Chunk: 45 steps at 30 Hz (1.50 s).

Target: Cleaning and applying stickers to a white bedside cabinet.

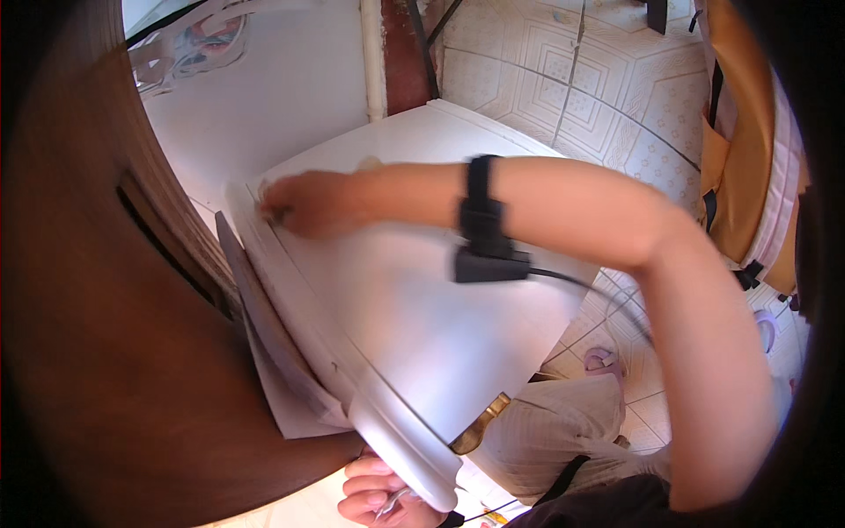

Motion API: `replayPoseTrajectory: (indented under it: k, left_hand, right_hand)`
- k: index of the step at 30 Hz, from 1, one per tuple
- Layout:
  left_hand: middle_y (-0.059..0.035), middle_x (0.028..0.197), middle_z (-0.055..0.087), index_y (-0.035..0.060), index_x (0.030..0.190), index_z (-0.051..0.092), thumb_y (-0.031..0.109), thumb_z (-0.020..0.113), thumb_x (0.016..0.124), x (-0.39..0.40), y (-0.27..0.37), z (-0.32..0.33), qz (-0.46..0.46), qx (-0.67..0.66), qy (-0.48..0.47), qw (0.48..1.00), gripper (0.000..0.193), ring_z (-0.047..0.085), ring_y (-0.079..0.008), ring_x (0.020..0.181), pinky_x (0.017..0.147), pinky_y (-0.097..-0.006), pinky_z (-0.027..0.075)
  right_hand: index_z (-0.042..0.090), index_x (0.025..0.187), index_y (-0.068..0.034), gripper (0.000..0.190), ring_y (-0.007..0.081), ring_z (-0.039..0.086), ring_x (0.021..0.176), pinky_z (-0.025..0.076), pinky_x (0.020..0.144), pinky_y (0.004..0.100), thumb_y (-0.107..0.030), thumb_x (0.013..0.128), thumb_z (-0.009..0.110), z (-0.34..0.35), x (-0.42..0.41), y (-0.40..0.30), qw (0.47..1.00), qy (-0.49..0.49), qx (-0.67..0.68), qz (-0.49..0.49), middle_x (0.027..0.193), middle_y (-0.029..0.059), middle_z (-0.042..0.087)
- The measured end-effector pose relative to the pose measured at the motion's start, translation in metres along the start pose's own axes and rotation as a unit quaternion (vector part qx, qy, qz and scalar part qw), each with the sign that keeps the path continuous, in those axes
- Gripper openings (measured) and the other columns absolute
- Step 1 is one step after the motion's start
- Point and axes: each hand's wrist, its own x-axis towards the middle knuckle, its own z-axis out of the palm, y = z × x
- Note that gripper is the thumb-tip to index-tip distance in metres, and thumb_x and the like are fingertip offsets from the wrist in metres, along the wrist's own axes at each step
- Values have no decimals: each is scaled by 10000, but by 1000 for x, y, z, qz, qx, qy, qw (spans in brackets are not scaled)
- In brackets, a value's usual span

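Note:
A white furniture panel [422,317] with a moulded edge [389,402] lies before me. My right hand [307,203], blurred, is curled at the panel's far left edge; something small and dark shows at its fingers, too unclear to name. A black strap with a small black box [492,264] and a cable is on that forearm. At the bottom, my left hand [389,495] is beside and partly behind the moulded corner, fingers curled on a thin, shiny whitish strip [394,499]. A brass-coloured metal handle [482,424] is on the panel's near side.
A large brown wooden surface [165,369] fills the left, with a thin grey-white sheet [290,396] between it and the panel. Clear plastic wrapping [198,46] shows at upper left. Patterned floor tiles [528,79], a tan bag [746,152] and a pink slipper [601,360] lie beyond.

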Motion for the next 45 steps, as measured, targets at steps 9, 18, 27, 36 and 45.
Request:
replayPoseTrajectory:
  k: [9, 18, 27, 36, 45]
  left_hand:
    - [-135, 930, 614, 87, 1071, 473, -1, 712, 838, -14, -6, 4, 23, -95, 94, 991, 345, 586, -320, 921, 849, -452, 483]
    - [-137, 950, 598, 100, 1062, 460, 69, 689, 877, -35, -29, -30, 34, -73, -4, 997, 296, 588, -313, 928, 846, -488, 478]
    - [-115, 939, 545, 102, 1053, 438, 75, 678, 874, -9, -13, -1, 29, -52, 34, 998, 300, 553, -297, 924, 821, -455, 464]
    - [-93, 928, 492, 103, 1043, 416, 81, 666, 871, -3, -5, 7, 32, -45, 49, 997, 304, 517, -281, 920, 796, -421, 450]
    - [-70, 917, 439, 105, 1033, 394, 87, 654, 867, -7, -3, 1, 30, -48, 34, 998, 309, 481, -266, 916, 771, -388, 436]
  right_hand:
    - [539, 1335, -14, 403, 375, 518, 1231, 409, 1056, 422, -11, 940, 459, -15, -126, -49, 982, -73, 112, -133, 1280, 233, 546]
    - [572, 1285, -66, 384, 350, 538, 1199, 418, 1028, 391, 3, 919, 477, -11, 35, 58, 998, -30, -47, -11, 1296, 174, 563]
    - [571, 1303, -46, 417, 356, 528, 1232, 427, 1045, 413, 3, 901, 474, -49, -23, 158, 986, 75, -112, 102, 1321, 168, 569]
    - [593, 1286, -51, 394, 370, 558, 1206, 435, 1023, 423, -65, 926, 432, -107, -101, 226, 926, 77, -245, 276, 1303, 204, 591]
    - [525, 1352, -38, 389, 378, 523, 1237, 406, 1064, 407, -169, 1001, 421, -100, -155, 191, 936, 31, -223, 272, 1369, 206, 538]
